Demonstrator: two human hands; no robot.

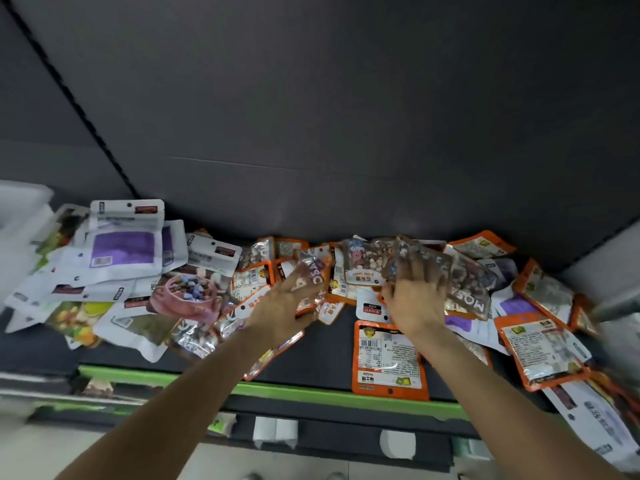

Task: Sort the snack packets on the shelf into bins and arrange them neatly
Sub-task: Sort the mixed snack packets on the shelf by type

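Shelf (pixel 322 355): dark surface with a green front edge, backed by a dark panel (pixel 346 116). It carries a loose, unsorted spread of snack packets from far left to far right.

Left hand (pixel 277 306): reaches in from below, fingers extended and slightly curled over a clear packet with white lettering (pixel 313 271) in the middle of the heap. Thumb and fingers lie against the packet; whether the grip is a true pinch cannot be told through the motion blur.

Right hand (pixel 417 299): fingers curled round the lower edge of a clear packet of mixed stone candy (pixel 420 258), which stands tilted up off the pile. Just right of it lies a second clear packet lettered "MOS" (pixel 474 292), overlapping the others.

Left group: white packets with purple panels (pixel 123 251), stacked and overlapping, several face down. Below them, a packet picturing a pink bowl (pixel 187 296) and packets with fruit pictures (pixel 81 320).

Centre: small orange-edged packets (pixel 252 278) mixed with clear ones, against the back panel. A pink-figure stone candy packet (pixel 362 263) stands between the two hands.

Front centre: orange-bordered packet, back side up with barcode (pixel 388 358), lying flat near the green edge, just below the right wrist.

Right group: more orange-bordered packets (pixel 540 348), overlapping, and white packets (pixel 602 424) hanging past the shelf's right end.

Far left: a white bin (pixel 20 209), partly in view, blurred.
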